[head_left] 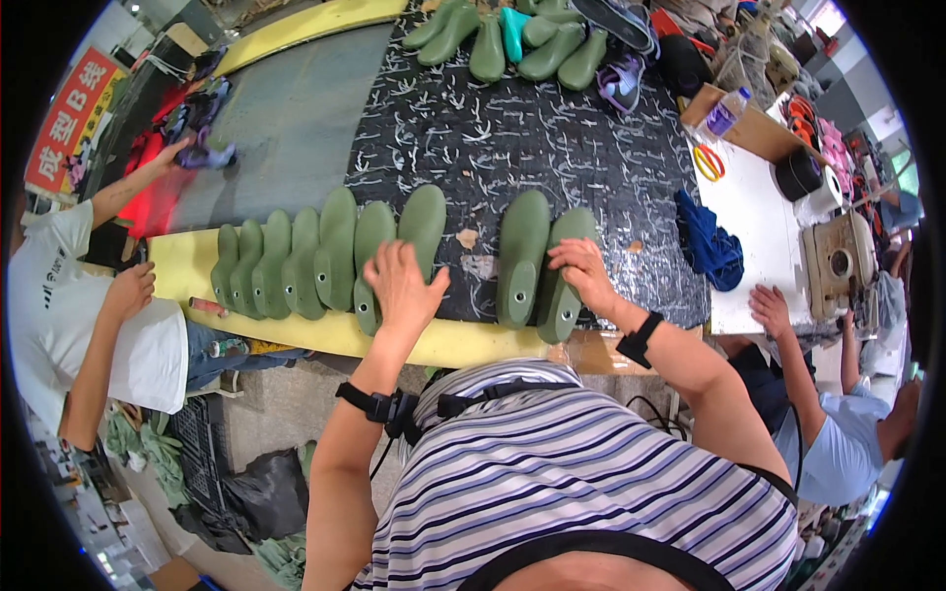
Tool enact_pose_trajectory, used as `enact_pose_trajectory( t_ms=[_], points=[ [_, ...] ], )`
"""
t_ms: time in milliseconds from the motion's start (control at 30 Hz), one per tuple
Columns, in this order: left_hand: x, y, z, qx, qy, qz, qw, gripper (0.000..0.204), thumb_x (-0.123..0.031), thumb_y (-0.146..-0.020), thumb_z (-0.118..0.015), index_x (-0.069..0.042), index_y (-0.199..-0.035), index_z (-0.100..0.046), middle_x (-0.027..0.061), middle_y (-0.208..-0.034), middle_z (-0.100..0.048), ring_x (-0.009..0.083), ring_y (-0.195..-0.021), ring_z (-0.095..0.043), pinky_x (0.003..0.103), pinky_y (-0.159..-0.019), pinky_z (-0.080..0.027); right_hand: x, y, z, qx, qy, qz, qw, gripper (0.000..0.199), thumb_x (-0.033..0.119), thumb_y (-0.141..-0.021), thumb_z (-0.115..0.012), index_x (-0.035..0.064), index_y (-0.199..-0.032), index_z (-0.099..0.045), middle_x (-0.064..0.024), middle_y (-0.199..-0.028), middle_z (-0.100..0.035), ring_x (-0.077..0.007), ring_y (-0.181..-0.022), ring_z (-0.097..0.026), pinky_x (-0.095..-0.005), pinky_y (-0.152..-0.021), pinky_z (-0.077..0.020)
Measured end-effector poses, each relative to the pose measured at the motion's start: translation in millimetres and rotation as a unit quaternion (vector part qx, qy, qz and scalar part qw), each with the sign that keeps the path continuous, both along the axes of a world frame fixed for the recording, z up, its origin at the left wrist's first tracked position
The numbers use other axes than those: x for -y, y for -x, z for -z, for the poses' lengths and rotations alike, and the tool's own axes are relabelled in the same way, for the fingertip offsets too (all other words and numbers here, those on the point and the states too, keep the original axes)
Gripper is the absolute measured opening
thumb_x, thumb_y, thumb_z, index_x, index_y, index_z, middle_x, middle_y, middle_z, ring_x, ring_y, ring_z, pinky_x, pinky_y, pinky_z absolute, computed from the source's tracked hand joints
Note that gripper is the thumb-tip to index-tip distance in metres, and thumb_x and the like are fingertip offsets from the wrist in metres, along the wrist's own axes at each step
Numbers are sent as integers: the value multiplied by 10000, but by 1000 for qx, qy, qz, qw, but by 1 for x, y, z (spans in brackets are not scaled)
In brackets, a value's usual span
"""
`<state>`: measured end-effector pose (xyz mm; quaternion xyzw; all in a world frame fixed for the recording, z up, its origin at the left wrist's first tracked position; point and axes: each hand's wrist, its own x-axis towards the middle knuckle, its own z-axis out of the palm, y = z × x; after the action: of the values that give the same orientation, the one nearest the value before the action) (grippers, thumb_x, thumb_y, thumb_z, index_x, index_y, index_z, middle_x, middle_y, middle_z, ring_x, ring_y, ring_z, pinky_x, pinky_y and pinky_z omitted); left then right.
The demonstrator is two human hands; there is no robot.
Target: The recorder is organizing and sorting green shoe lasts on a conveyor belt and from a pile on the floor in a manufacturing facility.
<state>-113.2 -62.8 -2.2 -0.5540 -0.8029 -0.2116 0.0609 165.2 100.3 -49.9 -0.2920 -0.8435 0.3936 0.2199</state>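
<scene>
Green shoe lasts stand in a row along the near edge of the table, several on the left and two on the right. My left hand (400, 288) is curled over the heel end of the rightmost shoe last (424, 219) of the left group, its thumb on the right side and fingers on the left; the hand hides the grip. Beside it, another shoe last (374, 229) is partly covered by my fingers. With bent fingers, my right hand (588, 276) grips the far-right shoe last (574, 225) from its right side. Immediately left of that stands its neighbour (524, 231).
More green lasts (488, 49) and a purple shoe (622, 83) lie at the table's far side. A dark blue cloth (709, 244) and a bottle (726, 112) rest on the right. At left, a co-worker (118, 325) holds a purple shoe upper (207, 155); another person (838, 433) sits at right.
</scene>
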Motion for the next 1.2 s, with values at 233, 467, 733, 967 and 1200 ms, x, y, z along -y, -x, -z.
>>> enact_pose_trajectory(
  t_ms=[233, 467, 733, 967, 1200],
  points=[
    [-42, -78, 7, 173, 94, 244, 949, 658, -377, -780, -685, -51, -1306, -460, 217, -1353, -402, 387, -1272, -385, 535, -1011, -326, -2, 20, 14, 0, 15, -26, 1000, 234, 189, -751, -509, 82, -869, -680, -58, -1114, -648, -270, -1201, -478, -472, -1099, -190],
    [-58, -87, 27, 210, 45, 210, 954, 254, -78, -765, -608, -26, -1012, -586, 255, -1365, -381, 455, -1256, -369, 487, -1034, -356, -5, 34, 13, -54, -3, -27, 998, 222, 189, -754, -523, 78, -850, -689, -64, -1065, -663, -285, -1151, -506, -458, -1060, -241],
    [-20, -44, 32, 216, -9, 116, 969, 233, 25, -721, -595, -19, -948, -623, 234, -1348, -447, 420, -1229, -444, 454, -1012, -387, 22, 98, 16, -75, 16, -13, 997, 178, 163, -712, -546, 99, -783, -696, -26, -1030, -673, -252, -1141, -513, -461, -1066, -237],
    [-22, -43, 31, 199, -33, 97, 975, 220, 18, -726, -602, -29, -938, -637, 223, -1330, -459, 424, -1200, -460, 462, -968, -413, 22, 102, 14, -62, -5, 7, 998, 203, 171, -738, -513, 89, -797, -688, -32, -1040, -667, -257, -1170, -487, -463, -1076, -201],
    [-16, -46, 33, 206, -37, 90, 974, 213, -5, -737, -609, -36, -944, -646, 229, -1309, -467, 417, -1188, -464, 465, -990, -395, 26, 101, 16, -60, -13, 2, 998, 195, 172, -750, -507, 109, -809, -681, -22, -1025, -673, -241, -1140, -524, -486, -1088, -210]
  ],
)
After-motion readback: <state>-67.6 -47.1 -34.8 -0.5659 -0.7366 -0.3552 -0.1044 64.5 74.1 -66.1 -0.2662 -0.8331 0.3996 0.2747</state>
